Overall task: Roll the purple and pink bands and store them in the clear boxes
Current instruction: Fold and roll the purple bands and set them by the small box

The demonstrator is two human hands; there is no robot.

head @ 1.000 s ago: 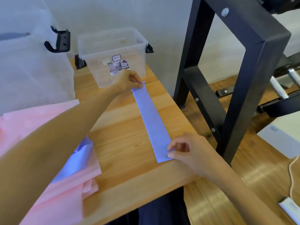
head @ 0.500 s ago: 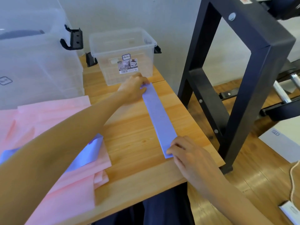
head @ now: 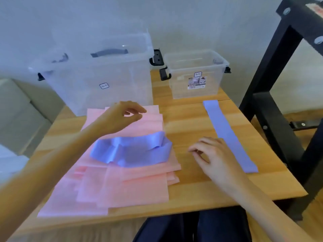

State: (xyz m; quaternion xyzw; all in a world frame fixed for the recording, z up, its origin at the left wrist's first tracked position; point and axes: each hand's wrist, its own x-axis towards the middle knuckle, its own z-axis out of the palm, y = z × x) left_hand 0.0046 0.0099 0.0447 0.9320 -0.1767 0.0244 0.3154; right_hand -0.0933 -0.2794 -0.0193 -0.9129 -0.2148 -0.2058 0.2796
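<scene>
A flat purple band [head: 229, 135] lies stretched out on the right side of the wooden table [head: 188, 123], with neither hand on it. A second, crumpled purple band [head: 132, 151] rests on a pile of pink bands [head: 125, 182] at the left. My left hand [head: 120, 117] hovers above the pink pile, fingers loosely curled, holding nothing. My right hand [head: 215, 154] hangs over the bare wood just left of the flat band, fingers relaxed and empty. A small clear box [head: 195, 74] stands open at the back right. A large clear box [head: 97, 74] with a lid stands at the back left.
A black metal frame [head: 279, 84] rises right beside the table's right edge. My dark trousers [head: 192, 227] show under the near edge. A grey cabinet [head: 19, 109] stands left of the table, and the wall runs close behind the boxes.
Both hands have let go of the flat purple band and moved left. The view has swung left, bringing the pink pile and the large box into sight.
</scene>
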